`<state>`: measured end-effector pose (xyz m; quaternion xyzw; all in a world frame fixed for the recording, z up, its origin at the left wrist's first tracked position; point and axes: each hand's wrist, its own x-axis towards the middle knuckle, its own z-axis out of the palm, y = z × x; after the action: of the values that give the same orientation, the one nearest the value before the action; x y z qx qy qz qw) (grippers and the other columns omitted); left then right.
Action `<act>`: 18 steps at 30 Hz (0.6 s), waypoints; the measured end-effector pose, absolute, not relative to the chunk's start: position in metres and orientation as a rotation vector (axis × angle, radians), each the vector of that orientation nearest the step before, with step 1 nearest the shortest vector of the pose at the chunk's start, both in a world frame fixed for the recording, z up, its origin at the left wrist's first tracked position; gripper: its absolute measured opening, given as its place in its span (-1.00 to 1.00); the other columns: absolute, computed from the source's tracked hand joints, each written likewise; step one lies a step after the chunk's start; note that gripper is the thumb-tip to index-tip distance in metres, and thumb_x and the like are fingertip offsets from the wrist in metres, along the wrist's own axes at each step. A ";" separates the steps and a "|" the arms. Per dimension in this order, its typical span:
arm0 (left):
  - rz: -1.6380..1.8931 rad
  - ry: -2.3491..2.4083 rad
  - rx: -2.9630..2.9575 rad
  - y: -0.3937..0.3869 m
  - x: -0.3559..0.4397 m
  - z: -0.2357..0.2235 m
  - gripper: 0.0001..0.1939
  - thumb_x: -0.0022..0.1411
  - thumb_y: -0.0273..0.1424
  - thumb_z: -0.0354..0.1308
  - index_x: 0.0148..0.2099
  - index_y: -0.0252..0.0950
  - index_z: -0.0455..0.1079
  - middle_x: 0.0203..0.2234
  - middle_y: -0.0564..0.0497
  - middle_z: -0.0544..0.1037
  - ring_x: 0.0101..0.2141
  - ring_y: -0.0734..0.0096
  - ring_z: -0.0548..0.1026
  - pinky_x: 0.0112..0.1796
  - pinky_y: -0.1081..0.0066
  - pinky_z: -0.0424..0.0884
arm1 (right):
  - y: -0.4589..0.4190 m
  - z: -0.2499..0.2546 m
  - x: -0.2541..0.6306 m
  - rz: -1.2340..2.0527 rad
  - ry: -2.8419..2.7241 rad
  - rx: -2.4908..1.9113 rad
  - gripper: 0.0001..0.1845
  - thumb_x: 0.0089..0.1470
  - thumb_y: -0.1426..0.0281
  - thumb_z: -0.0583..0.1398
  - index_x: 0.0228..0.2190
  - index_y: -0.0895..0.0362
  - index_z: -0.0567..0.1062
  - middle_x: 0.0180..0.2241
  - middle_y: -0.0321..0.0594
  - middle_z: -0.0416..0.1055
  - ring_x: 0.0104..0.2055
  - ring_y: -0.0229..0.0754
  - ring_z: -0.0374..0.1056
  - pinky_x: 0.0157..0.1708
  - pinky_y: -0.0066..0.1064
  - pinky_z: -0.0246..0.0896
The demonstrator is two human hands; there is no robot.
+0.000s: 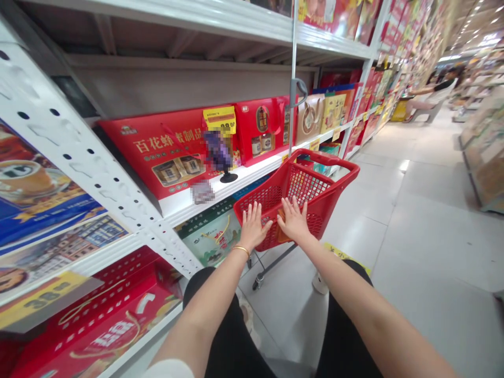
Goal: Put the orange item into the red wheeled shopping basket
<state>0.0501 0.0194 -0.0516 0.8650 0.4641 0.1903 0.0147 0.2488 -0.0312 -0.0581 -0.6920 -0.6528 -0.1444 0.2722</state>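
My left hand (254,229) is stretched forward with its fingers spread and nothing in it. A gold bangle (241,249) circles that wrist. Beside it, my right hand (293,221) is also held out flat, fingers apart, holding nothing. Both hands overlap the near side of a red plastic shopping cart (334,197) with mesh walls; whether they touch it I cannot tell. An orange-brown patch (282,231) shows on the cart by my right hand. To the left, a small purple object on a black round base (228,177) stands on the shelf, partly pixelated.
White metal shelving (134,205) runs along the left, with red gift boxes (157,152), a bag-style box (309,118) and yellow price tags (224,119). A grey tiled aisle (413,220) stretches right. Farther off, a person (437,92) sits on a chair.
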 end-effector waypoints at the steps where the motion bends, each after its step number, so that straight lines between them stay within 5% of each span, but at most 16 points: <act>1: 0.610 1.456 2.695 0.020 0.050 -0.052 -0.10 0.54 0.14 -0.21 0.65 -0.22 -0.35 0.60 -0.10 -0.22 0.56 0.11 -0.30 0.50 -0.06 -0.19 | -0.029 -0.060 0.245 -0.389 -1.746 -1.857 -0.17 0.39 0.05 0.05 0.50 0.19 0.10 0.52 0.08 0.05 0.61 0.19 -0.28 0.50 0.36 -0.54; 5: 0.622 1.447 2.710 0.020 0.051 -0.051 -0.10 0.53 0.15 -0.19 0.66 -0.20 -0.33 0.60 -0.11 -0.18 0.56 0.09 -0.26 0.50 -0.10 -0.15 | -0.022 -0.062 0.261 -0.459 -1.588 -1.936 -0.05 0.33 -0.06 0.10 0.49 0.24 0.09 0.57 0.24 -0.31 0.61 0.38 -0.45 0.44 0.48 -0.40; 8: 0.613 1.452 2.700 0.020 0.052 -0.051 -0.11 0.53 0.15 -0.18 0.66 -0.13 -0.33 0.60 -0.05 -0.16 0.56 0.07 -0.26 0.50 -0.12 -0.15 | -0.017 -0.058 0.292 -0.495 -1.368 -2.030 -0.09 0.33 0.01 0.09 0.49 0.26 0.09 0.57 0.29 -0.40 0.60 0.44 -0.50 0.39 0.61 -0.45; 12: 0.625 1.452 2.704 0.019 0.052 -0.050 -0.09 0.50 0.18 -0.15 0.66 -0.08 -0.34 0.60 0.00 -0.15 0.56 0.06 -0.25 0.51 -0.12 -0.14 | -0.012 -0.057 0.297 -0.496 -1.408 -2.032 -0.24 0.33 0.17 0.08 0.45 0.17 0.23 0.58 0.16 -0.29 0.61 0.40 -0.42 0.40 0.61 -0.58; 18: 0.627 1.463 2.699 0.019 0.053 -0.049 -0.12 0.53 0.12 -0.16 0.66 -0.12 -0.36 0.59 -0.04 -0.15 0.56 0.06 -0.25 0.51 -0.14 -0.13 | -0.018 -0.057 0.249 -0.436 -1.921 -1.785 -0.44 0.43 0.22 -0.03 0.30 -0.01 0.49 0.52 -0.14 0.09 0.60 0.12 -0.16 0.53 0.31 -0.47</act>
<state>0.0526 0.0186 -0.0494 0.8614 0.4669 0.2000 0.0040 0.2490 -0.0181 -0.0574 -0.6519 -0.7016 -0.1591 0.2396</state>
